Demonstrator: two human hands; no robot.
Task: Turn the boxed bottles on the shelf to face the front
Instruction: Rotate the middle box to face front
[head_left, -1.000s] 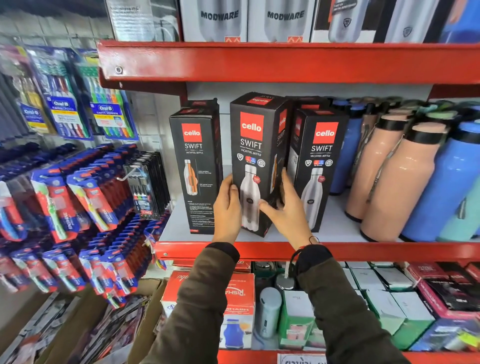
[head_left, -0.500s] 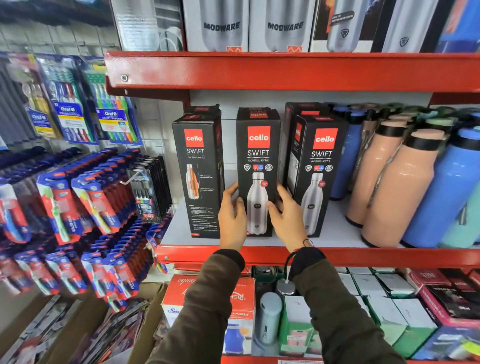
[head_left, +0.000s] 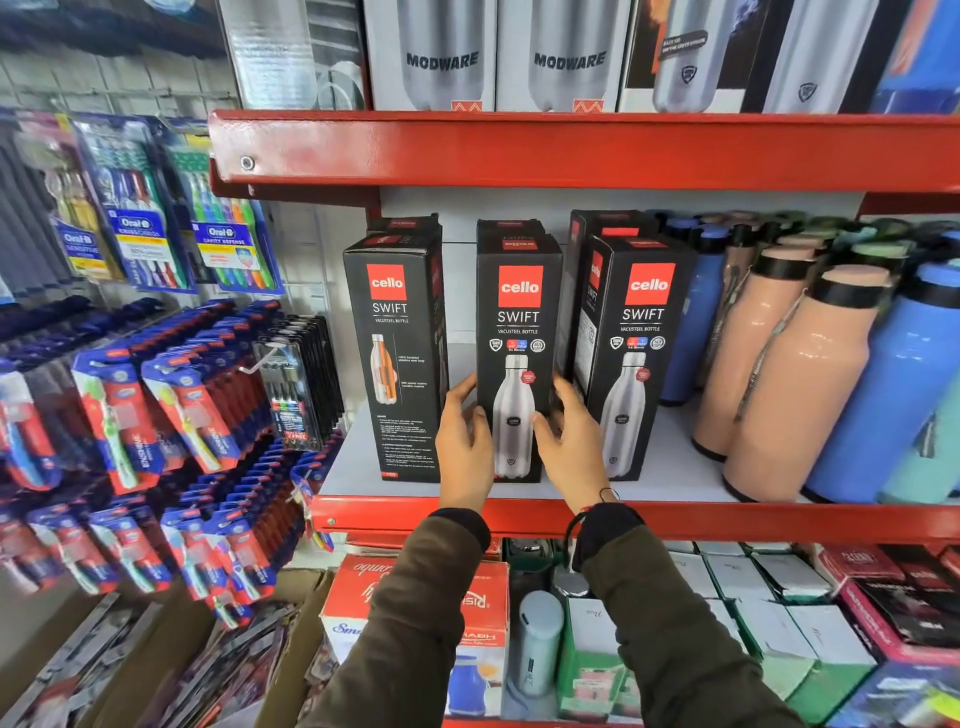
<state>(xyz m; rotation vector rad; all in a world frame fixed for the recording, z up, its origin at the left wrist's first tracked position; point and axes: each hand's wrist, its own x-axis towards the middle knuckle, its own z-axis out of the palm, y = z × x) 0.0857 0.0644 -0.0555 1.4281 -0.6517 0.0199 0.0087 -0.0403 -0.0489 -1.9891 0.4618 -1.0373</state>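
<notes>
Glossy black cardboard middle box stands on a glossy red-painted metal shelf.

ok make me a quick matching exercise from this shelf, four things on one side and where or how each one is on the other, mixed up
Things:
1. middle box
2. left box
3. right box
4. peach bottle

States:
A. unboxed, right of the boxes
B. between both hands
C. shows an orange bottle picture and small print
D. untouched, steel bottle picture facing out

The left hand and right hand flank the middle box.

Pairs: 1-B, 2-C, 3-D, 4-A
</notes>
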